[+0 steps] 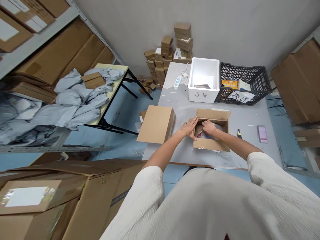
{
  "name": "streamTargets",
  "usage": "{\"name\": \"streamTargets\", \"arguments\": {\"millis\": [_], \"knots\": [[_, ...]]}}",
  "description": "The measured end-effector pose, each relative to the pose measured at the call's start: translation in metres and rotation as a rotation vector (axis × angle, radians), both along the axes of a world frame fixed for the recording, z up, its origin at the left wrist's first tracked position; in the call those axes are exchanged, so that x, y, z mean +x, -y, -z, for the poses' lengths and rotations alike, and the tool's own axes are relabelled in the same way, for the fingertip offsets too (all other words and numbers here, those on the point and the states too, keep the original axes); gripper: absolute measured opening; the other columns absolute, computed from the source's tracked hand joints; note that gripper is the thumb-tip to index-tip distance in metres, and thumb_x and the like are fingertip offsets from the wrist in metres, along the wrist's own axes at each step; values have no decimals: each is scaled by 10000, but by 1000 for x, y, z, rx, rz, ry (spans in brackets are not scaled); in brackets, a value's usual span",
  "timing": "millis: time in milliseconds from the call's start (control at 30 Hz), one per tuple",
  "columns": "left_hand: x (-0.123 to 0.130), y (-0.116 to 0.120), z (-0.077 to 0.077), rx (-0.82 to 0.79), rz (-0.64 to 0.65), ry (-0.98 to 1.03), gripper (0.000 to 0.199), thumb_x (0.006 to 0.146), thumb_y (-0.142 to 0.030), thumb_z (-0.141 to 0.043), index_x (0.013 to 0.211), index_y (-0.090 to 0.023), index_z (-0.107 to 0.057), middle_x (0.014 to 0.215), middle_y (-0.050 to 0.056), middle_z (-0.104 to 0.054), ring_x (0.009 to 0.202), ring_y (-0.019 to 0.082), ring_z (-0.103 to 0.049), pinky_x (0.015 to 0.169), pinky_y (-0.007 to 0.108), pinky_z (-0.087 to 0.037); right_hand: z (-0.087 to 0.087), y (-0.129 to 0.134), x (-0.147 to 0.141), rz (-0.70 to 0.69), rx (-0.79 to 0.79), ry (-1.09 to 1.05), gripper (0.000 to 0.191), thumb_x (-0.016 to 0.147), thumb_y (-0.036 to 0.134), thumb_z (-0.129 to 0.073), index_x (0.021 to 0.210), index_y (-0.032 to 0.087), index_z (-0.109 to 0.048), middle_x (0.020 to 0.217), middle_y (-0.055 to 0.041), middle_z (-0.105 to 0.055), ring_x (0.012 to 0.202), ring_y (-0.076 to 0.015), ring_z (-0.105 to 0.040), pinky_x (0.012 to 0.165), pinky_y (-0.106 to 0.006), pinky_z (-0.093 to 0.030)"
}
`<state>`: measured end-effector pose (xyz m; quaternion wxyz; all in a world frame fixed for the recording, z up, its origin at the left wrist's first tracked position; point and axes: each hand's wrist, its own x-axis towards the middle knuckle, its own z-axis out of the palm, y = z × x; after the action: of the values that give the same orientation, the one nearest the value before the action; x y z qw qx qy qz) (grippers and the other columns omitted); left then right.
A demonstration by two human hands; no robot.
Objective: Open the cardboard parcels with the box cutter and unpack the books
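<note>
An opened cardboard box (212,144) sits on the grey table, with its front and back flaps folded outward. My left hand (189,128) grips the box's left side, its fingers spread over the edge and the thumb lower down. Inside the box, my right hand (209,128) has bent fingers closed at the contents; what they pinch is hidden. A pale plastic packet (204,134) with some coloured print shows beneath that hand. Right of the box lies a yellow and black box cutter (239,134). A closed cardboard box (157,124) stands left of my left forearm.
At the table's back stand a white foam box (203,96) and a black plastic crate (243,70). A power strip (177,82) lies beside them. A blurred pinkish item (262,134) is at right. Grey parcels (75,100) cover the left table; large cartons (100,200) stand near my left side.
</note>
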<state>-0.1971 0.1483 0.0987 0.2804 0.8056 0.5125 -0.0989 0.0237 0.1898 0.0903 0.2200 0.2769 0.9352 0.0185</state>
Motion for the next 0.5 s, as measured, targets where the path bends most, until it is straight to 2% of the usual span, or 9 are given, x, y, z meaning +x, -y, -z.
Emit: {"name": "streamTargets", "arguments": {"millis": [167,300,400,500], "knots": [[0,-2,-2,0,27,-10,1745,620,-917,-855,1762,-264,293,1861,219,204,1620,541,-385,1251,589,-391,-53,-1,34,59,50,-74,317,1034,127,-549,1170,140,-835,1229,-207,-714,1119,-324,-588,965,-426,-377],[0,-4,-4,-5,22,-27,1759,606,-921,-855,1766,-248,284,1860,225,205,1647,536,-347,1268,588,-379,-101,-3,71,173,117,-186,238,1046,254,-639,1157,144,-819,1194,-209,-698,1120,-342,-582,929,-425,-373],[0,-5,-8,-5,21,-34,1751,607,-928,-848,1777,-238,257,1863,230,192,1670,531,-306,1270,578,-383,-135,-7,98,290,173,-340,237,1032,364,-707,1115,175,-824,1173,-186,-698,1101,-353,-586,904,-427,-392],[0,-5,-11,-5,20,-55,1739,604,-908,-870,1795,-239,206,1866,236,167,1677,528,-294,1269,566,-391,-165,-10,124,411,223,-567,261,1010,436,-757,1084,196,-829,1107,-138,-695,1026,-318,-603,866,-402,-427]]}}
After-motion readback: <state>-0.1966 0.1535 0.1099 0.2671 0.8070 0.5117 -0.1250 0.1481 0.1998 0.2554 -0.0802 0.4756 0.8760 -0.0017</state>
